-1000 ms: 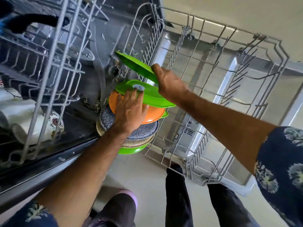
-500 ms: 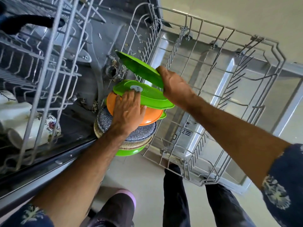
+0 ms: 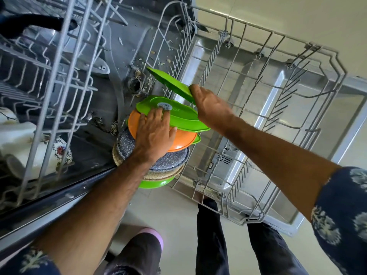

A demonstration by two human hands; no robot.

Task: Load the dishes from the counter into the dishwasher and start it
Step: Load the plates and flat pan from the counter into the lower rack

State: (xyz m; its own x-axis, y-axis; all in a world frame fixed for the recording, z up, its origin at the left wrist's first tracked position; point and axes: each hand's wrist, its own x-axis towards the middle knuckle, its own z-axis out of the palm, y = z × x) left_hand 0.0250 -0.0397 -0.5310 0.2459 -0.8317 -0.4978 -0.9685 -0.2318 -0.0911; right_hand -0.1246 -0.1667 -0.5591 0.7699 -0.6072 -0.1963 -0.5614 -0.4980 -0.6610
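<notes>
A stack of dishes hangs over the near left corner of the pulled-out lower rack (image 3: pixel 278 80). From the top it holds a green plate (image 3: pixel 182 118), an orange bowl (image 3: pixel 178 139), a speckled grey plate (image 3: pixel 168 161), a woven beige plate and a green bowl (image 3: pixel 155 183). My left hand (image 3: pixel 155 133) rests flat on the stack's top, fingers spread over the green plate and orange bowl. A second green plate (image 3: pixel 170 84) is tilted up above the stack, with my right hand (image 3: pixel 210 104) gripping its near edge.
The upper rack (image 3: pixel 49 76) juts out at the left, with a floral white cup (image 3: pixel 59 153) and other white crockery in it. The open dishwasher door (image 3: pixel 297 175) lies under the lower rack. My legs and feet stand on the pale floor below.
My right hand has lifted the tilted green plate slightly higher and farther from the stack. My left hand stays pressed on the stack.
</notes>
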